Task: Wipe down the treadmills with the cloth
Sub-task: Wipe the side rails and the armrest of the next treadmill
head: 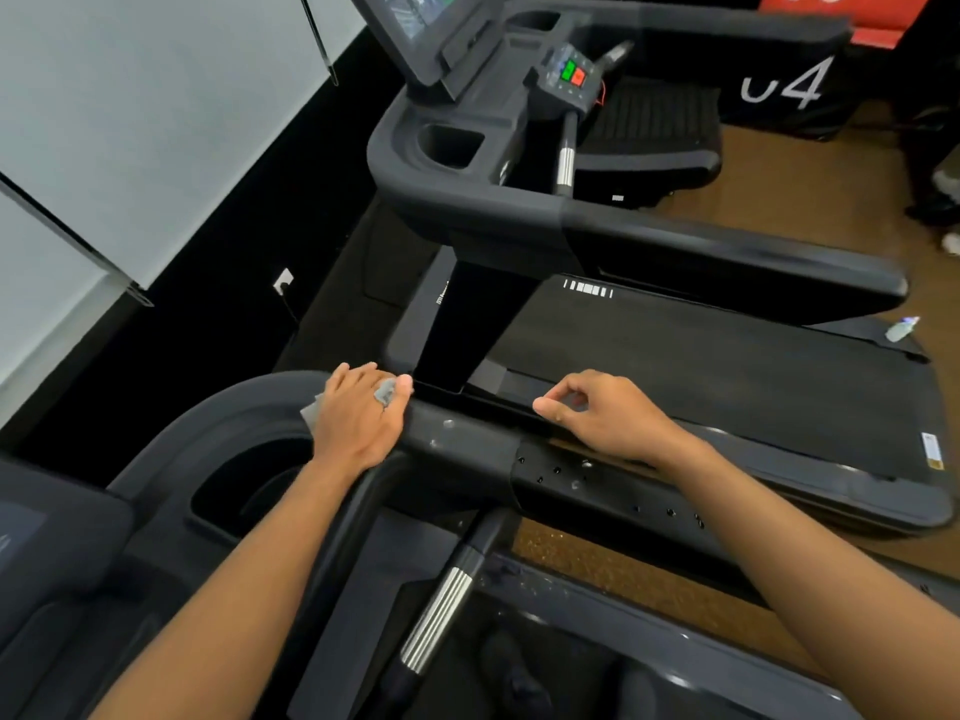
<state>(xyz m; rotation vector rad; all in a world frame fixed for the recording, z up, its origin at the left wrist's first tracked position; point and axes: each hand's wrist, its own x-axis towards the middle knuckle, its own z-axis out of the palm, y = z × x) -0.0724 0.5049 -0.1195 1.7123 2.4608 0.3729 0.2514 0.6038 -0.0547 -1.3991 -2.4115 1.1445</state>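
Lower grip: at the bottom centre of the frame, a ribbed silver metal grip slants up on a black bar of the nearer dark grey treadmill.
Your left hand: your left hand lies palm down on that treadmill's curved dark grey plastic handrail, left of centre. Its fingers bend over the far edge and clutch the cloth against the rail.
Cloth: the small grey cloth is under that hand, on the handrail. One bunch pokes up between thumb and forefinger, and a corner shows at the hand's left side.
Your right hand: your right hand rests its wrist on the same handrail, right of centre and well apart from the left hand. Its fingers are loosely curled, its thumb points left, and it grasps nothing.
Rail specks: small shiny specks dot the handrail between and below your hands.
Second machine: just beyond the handrail, the farther black treadmill shows its flat black running belt across the right half of the frame.
Bottle: a small clear plastic bottle lies on its side at the belt's far edge, at the right of the frame.
Console: at upper centre sit a dark moulded cup holder, a small control pad with one green and one red button, and a tilted dark screen.
Floor: a brown wood-look floor shows at upper right.
Wall: pale grey wall panels fill the upper left, with a white wall socket in the black strip below them.
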